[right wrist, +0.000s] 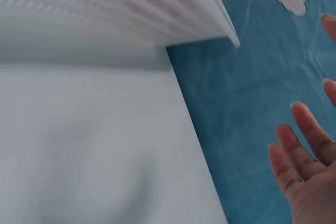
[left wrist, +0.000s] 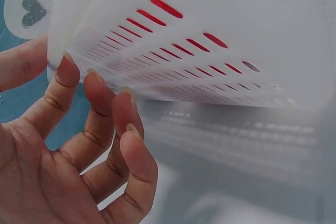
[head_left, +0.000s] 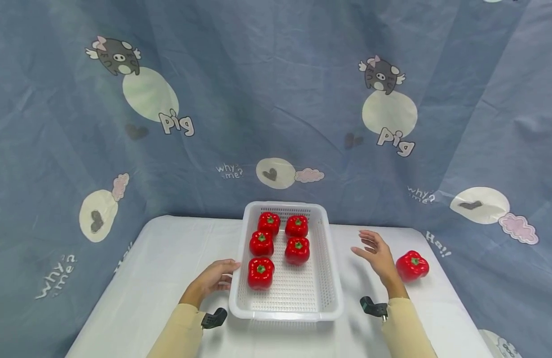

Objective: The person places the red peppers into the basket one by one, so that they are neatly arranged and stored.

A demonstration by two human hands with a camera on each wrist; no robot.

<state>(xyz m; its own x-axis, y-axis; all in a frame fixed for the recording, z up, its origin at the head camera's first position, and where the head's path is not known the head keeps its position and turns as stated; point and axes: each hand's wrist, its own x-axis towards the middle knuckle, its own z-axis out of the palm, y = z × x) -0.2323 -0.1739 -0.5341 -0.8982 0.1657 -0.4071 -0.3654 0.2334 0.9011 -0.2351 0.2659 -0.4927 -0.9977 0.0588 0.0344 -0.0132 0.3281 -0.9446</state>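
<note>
A white perforated plastic basket [head_left: 298, 315] stands on the table with several red bell peppers [head_left: 260, 273] inside, mostly along its left side and middle. My left hand [head_left: 216, 276] holds the basket's left rim; in the left wrist view, the thumb meets the rim's edge and curled fingers [left wrist: 100, 98] lie against the outer slotted wall. To the right of the basket, my right hand [head_left: 377, 253] hovers with loosely bent fingers and holds nothing. Another red bell pepper [head_left: 412, 266] lies on the table just right of that hand, partly behind the wrist.
The white table [head_left: 177, 248] has rounded far corners. Behind it and at both sides hangs a blue cloth [head_left: 276, 99] printed with pigs and words. A black wrist strap mount [head_left: 214, 318] juts from the left sleeve, and a similar mount [head_left: 373, 307] from the right.
</note>
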